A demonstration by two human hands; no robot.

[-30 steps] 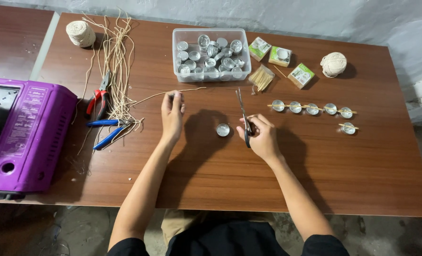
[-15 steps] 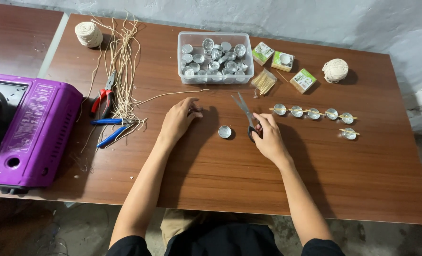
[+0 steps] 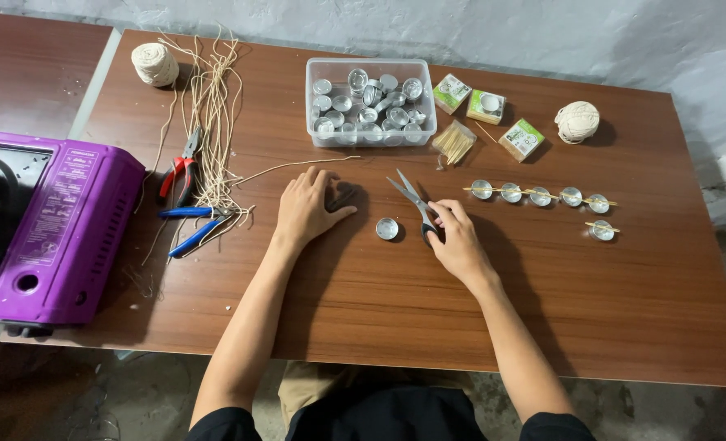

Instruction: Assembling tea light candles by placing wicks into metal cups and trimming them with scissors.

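The pair of metal scissors with dark handles (image 3: 414,204) is lying with its long axis running diagonally across the brown wooden table (image 3: 379,310), blades slightly parted and pointing up and to the left toward the clear plastic box of small metal cups (image 3: 370,102), handles down at the right. The right hand (image 3: 454,241) is resting on the table with its fingers curled around the scissor handles, gripping them, the forearm angling back toward the body. The left hand (image 3: 307,206) is lying palm down with fingers spread and flat on the wood, closing on nothing, beside the end of a long pale waxed string (image 3: 297,168) that trails off to the left. A single small round metal cup (image 3: 387,229) is sitting between the two hands, just left of the scissors. Compared with half a second earlier, both hands are sitting in nearly the same places, the left one now flattened closer to the string, and the scissors are keeping the same slant.
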